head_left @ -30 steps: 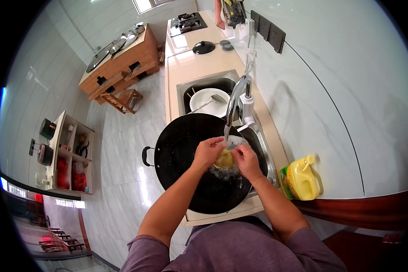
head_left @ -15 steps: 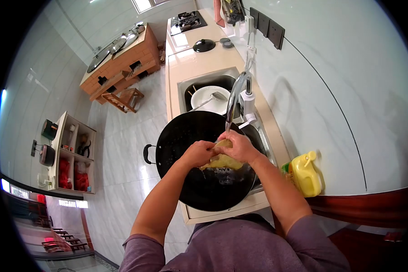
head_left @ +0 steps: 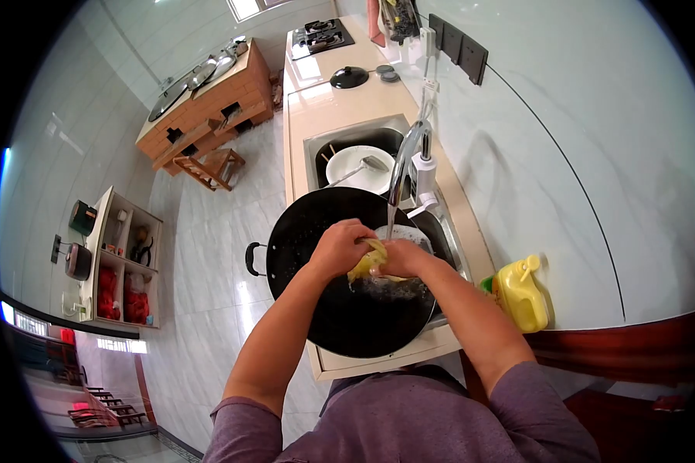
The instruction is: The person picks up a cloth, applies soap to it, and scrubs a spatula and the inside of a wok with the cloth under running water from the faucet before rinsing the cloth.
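A large black wok rests over the sink's edge, with water in it. Above its middle, my left hand is closed on the upper end of a wet yellow cloth. My right hand grips the same cloth from the other side, its fingers partly hidden. From the chrome faucet water runs down beside my right hand. Splashing water covers the wok's surface just below the cloth.
A second sink basin holds a white plate with a spatula on it. On the right stands a yellow jug. A black lid and a gas stove are farther along the counter.
My left hand has risen and turned, lifting one end of the cloth. My right hand has moved slightly down and right. The cloth is now more bunched between them.
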### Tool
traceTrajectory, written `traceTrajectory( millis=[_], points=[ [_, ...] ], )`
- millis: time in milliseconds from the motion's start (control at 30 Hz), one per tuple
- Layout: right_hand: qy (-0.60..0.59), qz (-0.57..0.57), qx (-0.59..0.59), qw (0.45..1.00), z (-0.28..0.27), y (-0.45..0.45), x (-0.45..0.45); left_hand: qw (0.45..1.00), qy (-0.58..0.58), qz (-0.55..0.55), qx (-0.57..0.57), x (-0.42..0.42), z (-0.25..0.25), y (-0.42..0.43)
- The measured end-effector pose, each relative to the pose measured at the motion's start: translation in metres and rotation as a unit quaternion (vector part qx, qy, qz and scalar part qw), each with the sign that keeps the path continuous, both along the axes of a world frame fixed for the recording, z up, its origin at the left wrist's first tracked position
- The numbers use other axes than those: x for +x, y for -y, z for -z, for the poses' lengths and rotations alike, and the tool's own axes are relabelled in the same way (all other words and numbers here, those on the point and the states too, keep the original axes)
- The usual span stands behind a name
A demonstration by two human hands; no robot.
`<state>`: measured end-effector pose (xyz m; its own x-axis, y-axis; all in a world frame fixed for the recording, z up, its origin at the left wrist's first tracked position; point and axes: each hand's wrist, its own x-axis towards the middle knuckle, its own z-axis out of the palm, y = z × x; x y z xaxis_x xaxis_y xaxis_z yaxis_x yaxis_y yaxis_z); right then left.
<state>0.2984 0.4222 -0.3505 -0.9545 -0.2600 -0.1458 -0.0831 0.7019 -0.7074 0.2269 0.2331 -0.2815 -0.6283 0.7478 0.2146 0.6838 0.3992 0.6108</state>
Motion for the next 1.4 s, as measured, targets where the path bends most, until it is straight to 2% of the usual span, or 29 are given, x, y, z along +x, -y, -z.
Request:
traceTrajectory(
  millis=[33,67,100,167,200,233,267,300,333,367,400,433,500,567,633,667,767,900,933,1033,1167,1300,1400],
  points=[
    [0.025,-0.012,0.053,0.998,0.013,0.004,-0.007,0.999,-0.038,0.024,0.016,-0.002,0.001,-0.007],
    [0.073,0.029,0.006,0.997,-0.015,0.009,0.000,0.996,-0.076,0.047,0.032,-0.005,0.004,-0.013],
    [0.079,0.054,-0.059,0.994,-0.010,0.010,-0.001,0.990,-0.114,0.068,0.048,-0.007,0.009,-0.019],
    [0.092,0.101,-0.190,0.972,0.019,0.013,-0.005,0.996,-0.058,0.005,0.070,-0.003,0.019,-0.026],
    [0.118,0.151,-0.199,0.961,0.028,0.010,-0.005,0.994,-0.043,-0.041,0.092,0.004,0.023,-0.028],
    [0.133,0.173,-0.293,0.931,0.038,0.006,-0.002,0.989,-0.028,-0.087,0.115,0.010,0.028,-0.027],
    [0.147,0.194,-0.384,0.891,0.039,0.004,0.002,0.990,-0.010,-0.116,0.083,0.008,0.046,-0.023],
    [0.159,0.214,-0.471,0.841,0.032,0.003,0.006,0.979,0.061,-0.189,0.050,0.012,0.056,-0.024],
    [0.156,0.228,-0.471,0.838,0.025,-0.002,0.012,0.957,0.131,-0.260,0.017,0.018,0.067,-0.026],
    [0.148,0.238,-0.519,0.807,0.027,-0.005,0.015,0.924,0.200,-0.326,-0.017,0.023,0.083,-0.025],
    [0.139,0.247,-0.566,0.774,0.031,-0.007,0.020,0.903,0.267,-0.334,0.043,0.017,0.142,-0.021],
    [0.130,0.256,-0.610,0.738,0.034,-0.009,0.023,0.865,0.384,-0.320,0.048,0.022,0.130,-0.022],
    [0.127,0.262,-0.649,0.703,0.025,-0.012,0.032,0.747,0.601,-0.280,0.052,0.041,0.093,-0.025],
    [0.138,0.260,-0.686,0.665,0.013,-0.016,0.039,0.750,0.604,-0.255,0.094,0.045,0.100,-0.035],
    [0.121,0.268,-0.688,0.663,-0.002,-0.018,0.046,0.758,0.580,-0.261,0.144,0.045,0.098,-0.050],
    [0.111,0.269,-0.695,0.658,-0.009,-0.019,0.049,0.745,0.580,-0.245,0.219,0.043,0.109,-0.057],
    [0.096,0.265,-0.697,0.660,-0.012,-0.029,0.055,0.726,0.611,-0.220,0.224,0.030,0.119,-0.069],
    [0.077,0.328,-0.622,0.707,-0.019,-0.040,0.064,0.794,0.505,-0.184,0.283,0.033,0.115,-0.077],
    [0.088,0.353,-0.588,0.723,-0.014,-0.047,0.065,0.800,0.468,-0.223,0.302,0.034,0.114,-0.080],
    [0.075,0.401,-0.507,0.759,0.008,-0.065,0.071,0.901,0.323,-0.268,0.107,0.018,0.120,-0.063],
    [0.095,0.447,-0.388,0.800,0.010,-0.071,0.078,0.924,0.282,-0.250,0.071,0.016,0.077,-0.041],
    [0.104,0.459,-0.345,0.812,0.027,-0.066,0.076,0.905,0.320,-0.245,0.138,0.008,0.065,-0.020],
    [-0.016,0.525,-0.302,0.795,0.045,-0.049,0.071,0.928,0.271,-0.241,0.090,0.012,0.053,-0.007]
  ],
)
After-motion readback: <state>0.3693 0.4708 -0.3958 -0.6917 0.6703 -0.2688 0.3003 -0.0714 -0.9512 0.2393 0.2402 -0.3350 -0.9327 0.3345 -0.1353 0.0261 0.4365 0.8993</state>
